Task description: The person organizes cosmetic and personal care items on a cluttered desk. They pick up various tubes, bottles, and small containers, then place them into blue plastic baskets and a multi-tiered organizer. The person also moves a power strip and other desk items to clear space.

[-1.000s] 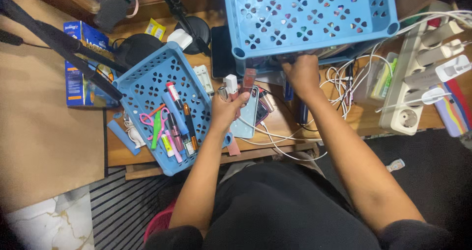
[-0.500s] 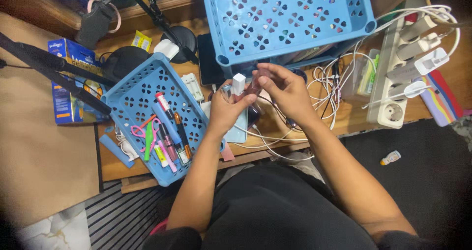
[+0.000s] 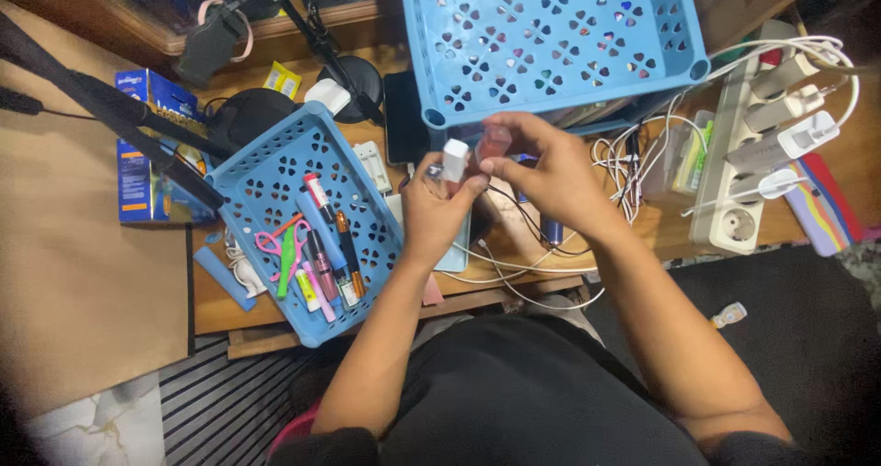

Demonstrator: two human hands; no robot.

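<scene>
My left hand [image 3: 436,214] is raised over the wooden desk [image 3: 220,305] and clutches a few small cosmetic tubes, one with a white cap [image 3: 455,160]. My right hand [image 3: 541,168] meets it from the right, its fingertips pinching a reddish tube [image 3: 493,142] held in the same bunch. Both hands hover in front of the large blue perforated basket [image 3: 551,35]. To the left lies a smaller blue basket [image 3: 275,177] with pens, pink scissors [image 3: 275,243] and make-up sticks.
A white power strip [image 3: 748,168] with several plugs and tangled white cables [image 3: 633,154] lies right of my hands. A phone [image 3: 456,250] lies under my left wrist. A blue box [image 3: 138,159] and black tripod legs [image 3: 119,108] stand at the left. Dark floor lies right.
My right hand left the space under the large basket and came to my left hand, taking hold of the reddish tube. My left hand rose with its tubes.
</scene>
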